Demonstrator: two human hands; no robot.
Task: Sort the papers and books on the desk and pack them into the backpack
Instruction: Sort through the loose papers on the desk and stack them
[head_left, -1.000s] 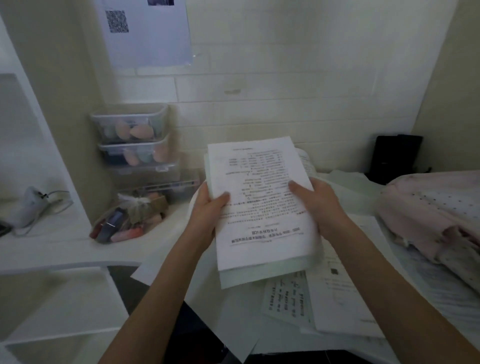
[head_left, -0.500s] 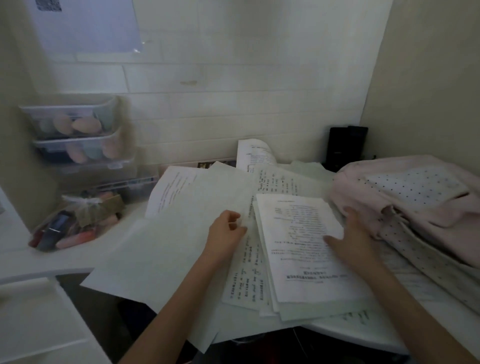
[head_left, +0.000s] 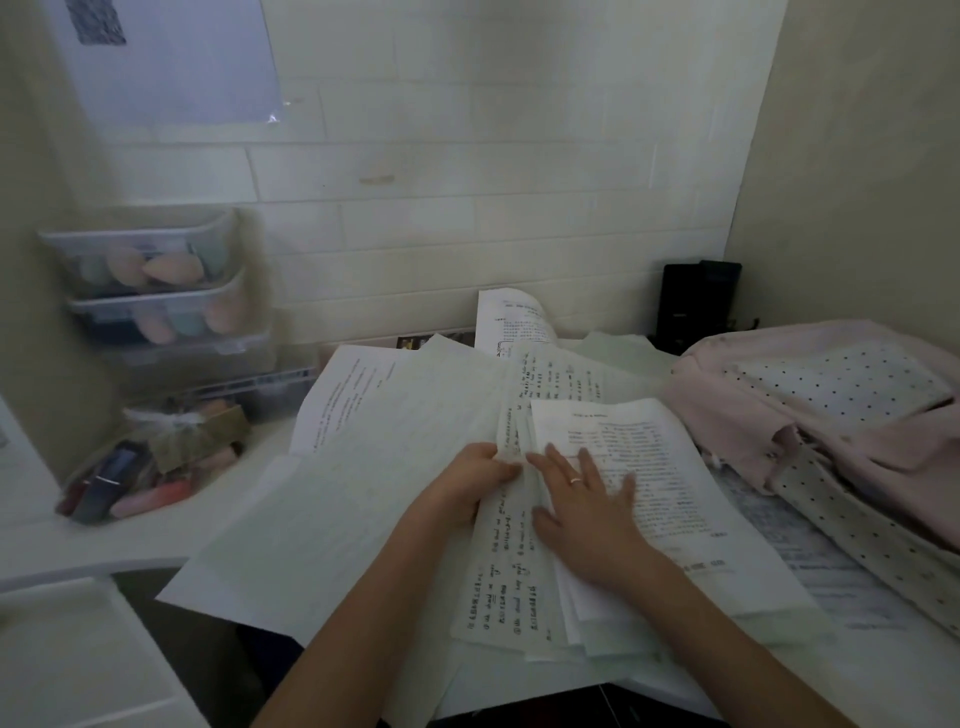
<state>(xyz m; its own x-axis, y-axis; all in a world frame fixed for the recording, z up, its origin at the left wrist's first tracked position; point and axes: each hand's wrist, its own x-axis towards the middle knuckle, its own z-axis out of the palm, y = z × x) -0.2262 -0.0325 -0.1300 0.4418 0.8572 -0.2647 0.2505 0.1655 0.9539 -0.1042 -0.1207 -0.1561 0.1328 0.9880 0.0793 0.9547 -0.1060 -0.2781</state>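
A white desk (head_left: 62, 551) sits in a corner under a pale brick-pattern wall, with clear storage boxes (head_left: 156, 291) stacked at the left and a small heap of tubes and wrapped bits (head_left: 150, 467) in front of them. A black box (head_left: 696, 306) stands at the back right. Loose papers cover the middle of the desk, overlapping and fanned at odd angles; no books can be made out among them.

The left hand (head_left: 467, 483) has its fingers curled round the edge of a large pale sheet (head_left: 337, 499), pinching it where it meets a page of handwritten lines (head_left: 498, 566). The right hand (head_left: 582, 499) lies flat with fingers spread on a printed stack (head_left: 654, 499), pressing it down and holding nothing.

The pink dotted backpack (head_left: 841, 415) lies on the right side of the desk, just beside the stack; whether its opening is unzipped cannot be told.

The work looks to be at the sorting stage, with nothing packed so far as can be seen. The next move probably calls for drawing the large sheet over onto the printed stack while the flat hand keeps that pile from sliding, then squaring the edges before anything goes toward the bag.
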